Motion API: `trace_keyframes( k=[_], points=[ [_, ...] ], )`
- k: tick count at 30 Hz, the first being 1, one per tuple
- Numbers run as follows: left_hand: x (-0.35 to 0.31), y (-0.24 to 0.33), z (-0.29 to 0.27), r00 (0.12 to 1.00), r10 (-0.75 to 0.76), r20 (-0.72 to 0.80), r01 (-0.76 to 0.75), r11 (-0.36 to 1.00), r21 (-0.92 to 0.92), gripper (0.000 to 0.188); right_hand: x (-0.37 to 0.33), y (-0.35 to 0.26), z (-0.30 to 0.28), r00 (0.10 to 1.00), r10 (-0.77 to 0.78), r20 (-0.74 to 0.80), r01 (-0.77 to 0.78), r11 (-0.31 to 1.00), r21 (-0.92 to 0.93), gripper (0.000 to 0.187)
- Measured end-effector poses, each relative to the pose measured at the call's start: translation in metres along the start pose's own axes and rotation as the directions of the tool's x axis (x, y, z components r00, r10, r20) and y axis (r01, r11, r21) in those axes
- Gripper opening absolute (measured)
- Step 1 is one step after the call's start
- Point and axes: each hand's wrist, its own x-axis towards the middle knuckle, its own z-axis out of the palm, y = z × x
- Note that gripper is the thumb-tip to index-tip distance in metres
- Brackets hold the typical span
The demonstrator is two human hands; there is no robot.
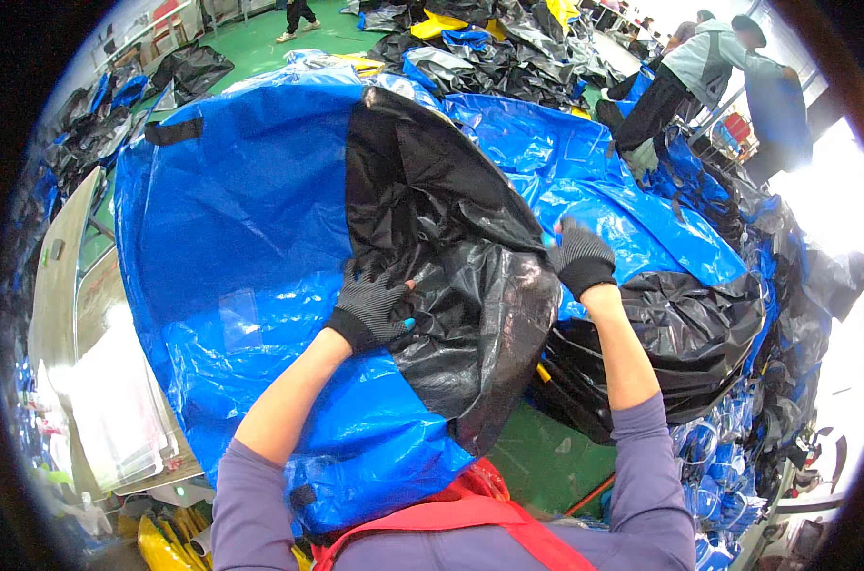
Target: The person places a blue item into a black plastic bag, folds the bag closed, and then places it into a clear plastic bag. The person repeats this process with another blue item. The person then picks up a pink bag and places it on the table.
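A large blue and black plastic tarpaulin bag point(251, 181) is spread in front of me. Its black panel point(479, 314) is creased and bulges toward the right. My left hand point(370, 300), in a grey striped knit glove with a black cuff, lies flat on the seam between blue and black, fingers apart. One of its fingertips is teal. At the bag's right edge, my right hand point(584, 255) wears a matching glove. Its fingers are curled and slightly blurred, and what they pinch is hidden. A second blue and black bag point(660, 228) lies beneath and beyond that hand.
Heaps of black, blue and yellow sheeting point(489, 62) cover the green floor point(546, 457) at the back. At the far right a person point(713, 71) bends over material. A pale table point(94, 352) stands left, with yellow material point(165, 542) below. Blue bundles point(722, 485) lie right.
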Motion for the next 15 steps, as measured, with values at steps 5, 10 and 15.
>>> trace_keyframes(
  k=[5,10,15],
  points=[
    [0.031,0.024,0.022,0.980,-0.034,-0.198,-0.031,0.948,-0.317,0.038,0.012,-0.051,0.014,0.869,-0.019,0.494,0.014,1.000,0.013,0.080],
    [0.033,0.038,0.052,0.980,0.097,-0.172,-0.121,0.984,-0.131,0.050,0.010,-0.034,0.093,0.861,-0.204,0.466,-0.022,0.901,0.434,0.066],
    [0.020,0.032,0.045,0.955,0.165,-0.247,-0.220,0.951,-0.215,0.061,0.010,0.010,0.033,0.912,-0.194,0.362,-0.143,0.675,0.724,0.039]
  ],
)
